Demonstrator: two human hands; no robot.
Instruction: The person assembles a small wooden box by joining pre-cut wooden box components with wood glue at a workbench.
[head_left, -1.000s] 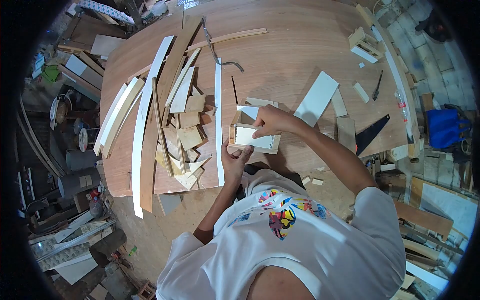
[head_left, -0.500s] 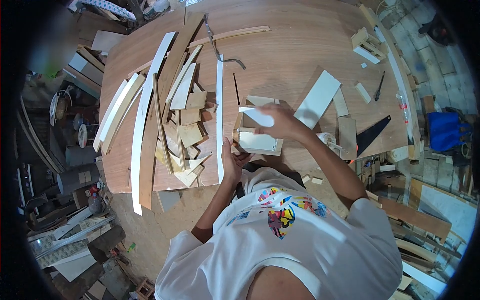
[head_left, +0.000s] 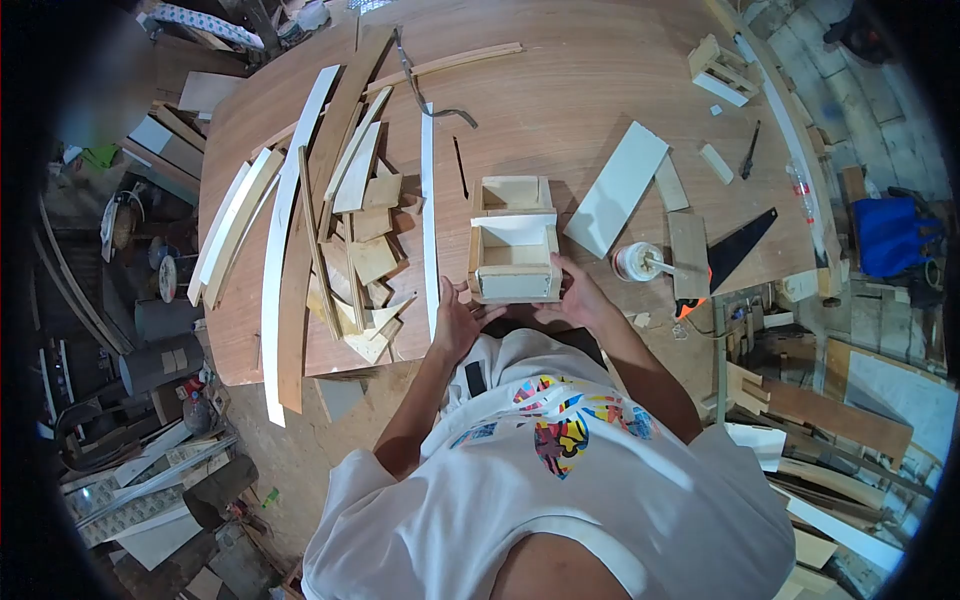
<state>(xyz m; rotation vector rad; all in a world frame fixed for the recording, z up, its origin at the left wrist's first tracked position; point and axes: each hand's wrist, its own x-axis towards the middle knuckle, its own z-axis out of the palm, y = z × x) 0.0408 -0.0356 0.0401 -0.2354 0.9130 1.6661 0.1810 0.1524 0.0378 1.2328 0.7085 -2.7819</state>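
Observation:
A small wooden box [head_left: 516, 284] with two open compartments stands at the table's near edge, before my body. A white panel [head_left: 516, 228] crosses its middle between the compartments. My left hand [head_left: 462, 320] is at the box's near left corner, its thumb up and its fingers curled below the front edge. On the other side, my right hand [head_left: 584, 297] grips the near right corner, the thumb against the side wall. The undersides of both hands' fingers are partly hidden by the box.
Wood strips and offcuts [head_left: 375, 258] pile up at left, beside a long white strip [head_left: 429, 220]. At right lie a white board [head_left: 618, 190], a glue tub with a brush [head_left: 640, 262], a handsaw [head_left: 742, 240] and a screwdriver [head_left: 750, 150]. Another small wooden frame [head_left: 724, 72] stands far right.
My right hand has come down from above the box's compartments to its right side. Both compartments and the white panel between them are now uncovered. My left hand stays near the left corner.

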